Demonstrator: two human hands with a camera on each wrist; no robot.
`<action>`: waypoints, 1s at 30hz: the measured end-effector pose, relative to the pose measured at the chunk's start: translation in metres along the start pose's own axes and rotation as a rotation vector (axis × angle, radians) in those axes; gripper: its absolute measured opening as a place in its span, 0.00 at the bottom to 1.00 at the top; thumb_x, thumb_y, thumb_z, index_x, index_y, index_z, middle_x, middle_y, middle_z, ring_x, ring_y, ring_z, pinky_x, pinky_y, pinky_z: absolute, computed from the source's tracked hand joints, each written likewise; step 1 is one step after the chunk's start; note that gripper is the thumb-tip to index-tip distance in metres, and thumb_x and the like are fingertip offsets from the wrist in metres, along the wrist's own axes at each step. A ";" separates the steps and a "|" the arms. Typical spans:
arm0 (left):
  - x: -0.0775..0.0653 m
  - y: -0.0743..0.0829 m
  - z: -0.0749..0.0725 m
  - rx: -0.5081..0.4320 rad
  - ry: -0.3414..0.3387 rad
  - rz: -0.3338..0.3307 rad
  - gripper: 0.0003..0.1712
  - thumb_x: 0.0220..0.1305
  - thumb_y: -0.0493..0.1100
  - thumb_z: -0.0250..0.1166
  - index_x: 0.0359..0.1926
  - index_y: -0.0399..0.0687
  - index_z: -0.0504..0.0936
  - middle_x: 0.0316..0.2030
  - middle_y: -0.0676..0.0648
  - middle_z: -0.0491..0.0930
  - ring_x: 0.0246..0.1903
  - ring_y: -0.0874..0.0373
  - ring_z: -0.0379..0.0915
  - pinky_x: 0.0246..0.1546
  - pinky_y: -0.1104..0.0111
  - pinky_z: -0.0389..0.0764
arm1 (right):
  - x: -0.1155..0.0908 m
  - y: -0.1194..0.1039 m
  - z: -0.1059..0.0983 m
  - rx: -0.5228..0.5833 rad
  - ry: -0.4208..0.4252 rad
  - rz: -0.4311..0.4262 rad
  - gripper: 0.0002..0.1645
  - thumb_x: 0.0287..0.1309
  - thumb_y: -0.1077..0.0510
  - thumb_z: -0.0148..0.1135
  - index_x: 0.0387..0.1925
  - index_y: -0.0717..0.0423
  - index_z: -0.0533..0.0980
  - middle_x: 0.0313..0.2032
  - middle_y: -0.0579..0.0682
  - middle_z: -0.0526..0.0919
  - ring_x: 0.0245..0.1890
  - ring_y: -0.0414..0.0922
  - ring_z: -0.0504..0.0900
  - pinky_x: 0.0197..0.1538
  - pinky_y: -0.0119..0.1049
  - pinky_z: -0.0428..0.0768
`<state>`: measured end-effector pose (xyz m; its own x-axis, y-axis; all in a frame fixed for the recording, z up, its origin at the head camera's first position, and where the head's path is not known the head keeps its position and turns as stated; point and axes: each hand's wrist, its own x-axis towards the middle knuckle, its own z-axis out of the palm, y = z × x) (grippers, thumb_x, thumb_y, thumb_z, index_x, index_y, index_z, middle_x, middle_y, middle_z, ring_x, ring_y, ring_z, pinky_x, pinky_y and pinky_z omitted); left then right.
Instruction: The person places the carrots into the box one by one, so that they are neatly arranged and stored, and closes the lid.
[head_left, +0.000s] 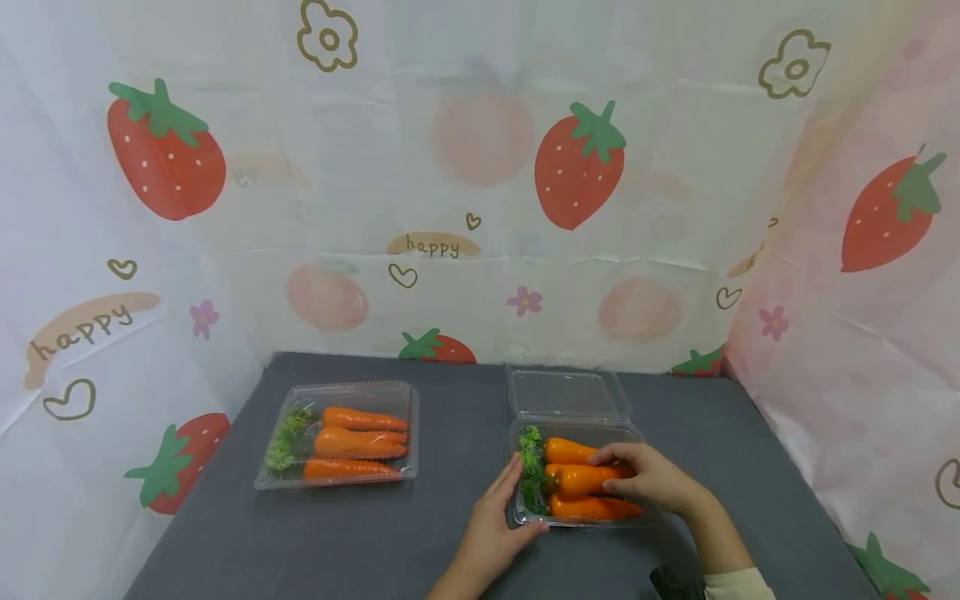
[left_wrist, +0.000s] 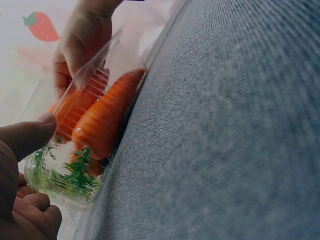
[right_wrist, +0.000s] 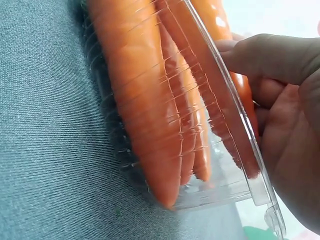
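Observation:
An open clear plastic box (head_left: 517,518) on the right of the table holds several orange carrots with green leafy tops toward its left side. My left hand (head_left: 491,521) grips the box's left near corner, thumb along the front rim. Over the carrots, my right hand (head_left: 648,479) pinches the middle carrot (head_left: 581,479) between thumb and fingers. In the right wrist view, the thumb and curled fingers (right_wrist: 270,92) lie against that carrot above the rim, and a lower carrot (right_wrist: 135,100) shows through the ribbed wall. The left thumb (left_wrist: 35,132) presses the rim in the left wrist view.
The box's hinged lid (head_left: 566,393) is folded back behind it. To the left stands a second clear box (head_left: 411,417), lid closed, with carrots (head_left: 360,442) and green tops inside. A grey cloth (head_left: 337,542) covers the table, with strawberry-print curtains (head_left: 465,292) around it.

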<state>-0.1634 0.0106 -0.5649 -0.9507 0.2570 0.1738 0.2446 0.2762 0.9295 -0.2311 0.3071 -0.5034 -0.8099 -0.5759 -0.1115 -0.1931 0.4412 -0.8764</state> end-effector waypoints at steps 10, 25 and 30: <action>-0.001 0.001 0.000 0.002 -0.009 -0.019 0.55 0.55 0.47 0.80 0.79 0.47 0.60 0.79 0.47 0.56 0.76 0.43 0.56 0.71 0.45 0.66 | 0.001 0.004 0.004 -0.031 -0.008 0.000 0.19 0.66 0.59 0.68 0.57 0.57 0.80 0.56 0.60 0.81 0.52 0.53 0.80 0.49 0.33 0.83; 0.000 0.005 -0.002 0.035 -0.024 -0.020 0.55 0.56 0.49 0.79 0.79 0.49 0.60 0.80 0.50 0.54 0.76 0.46 0.55 0.72 0.47 0.65 | -0.003 -0.001 0.006 -0.146 0.013 0.001 0.17 0.64 0.57 0.70 0.54 0.53 0.81 0.51 0.52 0.84 0.47 0.47 0.82 0.48 0.34 0.81; -0.001 0.005 -0.001 0.034 -0.015 -0.001 0.55 0.56 0.48 0.79 0.79 0.48 0.60 0.80 0.49 0.55 0.76 0.46 0.55 0.72 0.47 0.65 | -0.004 0.000 0.005 -0.164 0.027 0.004 0.18 0.64 0.56 0.70 0.55 0.52 0.81 0.52 0.51 0.84 0.47 0.47 0.81 0.48 0.37 0.81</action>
<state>-0.1610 0.0107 -0.5605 -0.9479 0.2706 0.1680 0.2504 0.3072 0.9181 -0.2249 0.3061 -0.5055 -0.8251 -0.5560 -0.1003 -0.2756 0.5510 -0.7877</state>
